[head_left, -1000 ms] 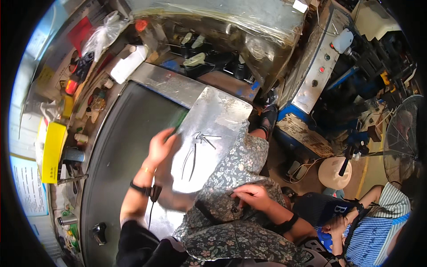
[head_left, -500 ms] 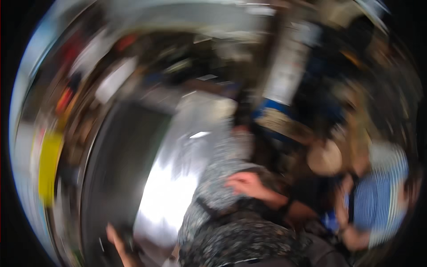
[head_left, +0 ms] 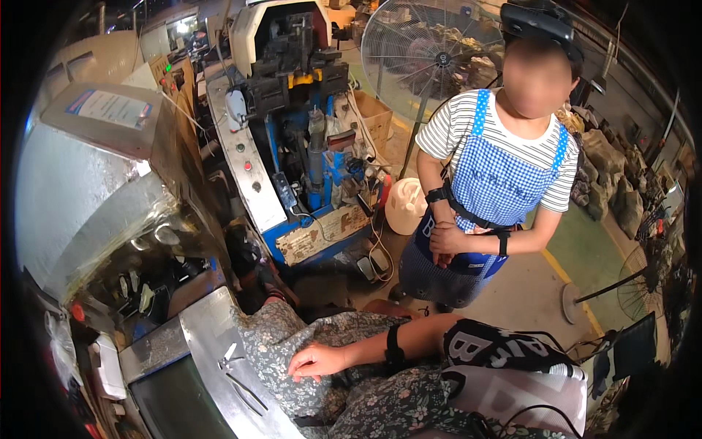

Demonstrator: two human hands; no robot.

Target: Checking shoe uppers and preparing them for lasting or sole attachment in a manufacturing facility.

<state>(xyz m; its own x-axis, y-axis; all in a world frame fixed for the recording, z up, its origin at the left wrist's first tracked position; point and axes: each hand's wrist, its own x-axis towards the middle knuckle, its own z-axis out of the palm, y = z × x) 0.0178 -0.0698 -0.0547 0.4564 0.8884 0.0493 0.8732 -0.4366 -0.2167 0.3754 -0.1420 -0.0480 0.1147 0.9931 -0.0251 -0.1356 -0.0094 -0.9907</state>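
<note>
My right hand rests palm down over the floral cloth covering my lap. Its fingers are loosely bent and slightly apart, and nothing shows in them. A dark band circles that wrist. Beside my lap, on the shiny metal bench top, lies a pair of pliers with slim handles. A small pale tool or part, too small to name, lies just beyond them. My left hand is out of the picture.
A co-worker in a blue checked apron stands at right, hands clasped. A machine with blue parts stands ahead, near a pale bucket and large fan. A metal-hooded machine rises at left.
My view has swung to the right and sharpened from heavy blur. The left hand has left the picture. My right hand is still over my lap, and the co-worker now shows more fully.
</note>
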